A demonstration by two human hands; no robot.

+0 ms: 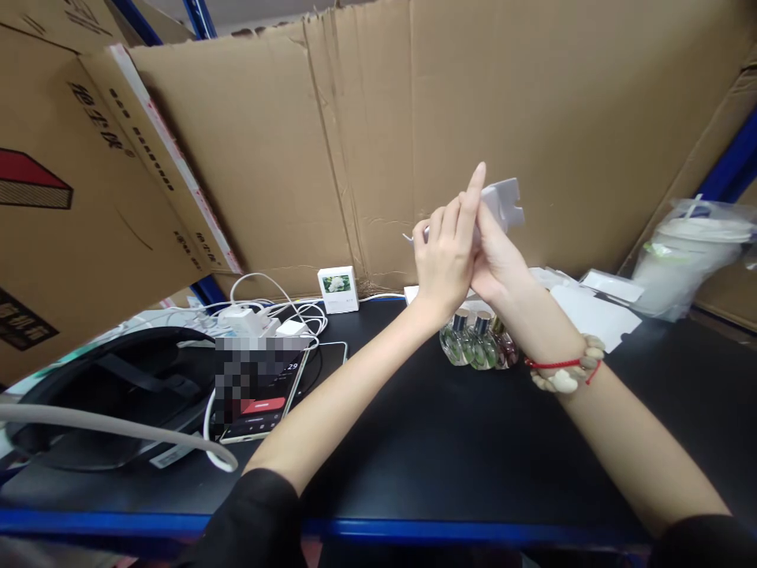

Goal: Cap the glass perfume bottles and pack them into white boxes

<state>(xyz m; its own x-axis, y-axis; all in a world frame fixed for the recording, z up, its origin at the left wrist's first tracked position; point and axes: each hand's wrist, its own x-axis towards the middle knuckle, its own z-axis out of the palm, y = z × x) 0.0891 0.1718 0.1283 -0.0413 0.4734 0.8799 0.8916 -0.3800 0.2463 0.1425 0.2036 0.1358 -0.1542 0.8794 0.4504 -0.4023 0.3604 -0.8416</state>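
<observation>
My left hand (445, 256) and my right hand (497, 256) are raised together above the shelf, in front of the cardboard wall. Between them is a small white carton (504, 203), and its notched flap sticks out past the fingers at the upper right. Most of the carton is covered by my hands. The left fingers curl over it while one finger points up; the right palm presses from the other side. Below stand several small glass perfume bottles (482, 349) with dark caps, partly behind my right wrist. Farther left, a white box with a flower picture (339, 290) stands upright.
At the left lie a black headset (112, 394), a smartphone (263, 406), and white chargers with tangled cables (251, 322). White card pieces (594, 315) are at the right, near a lidded cup in a plastic bag (689, 256). A blue edge (414, 530) runs along the front.
</observation>
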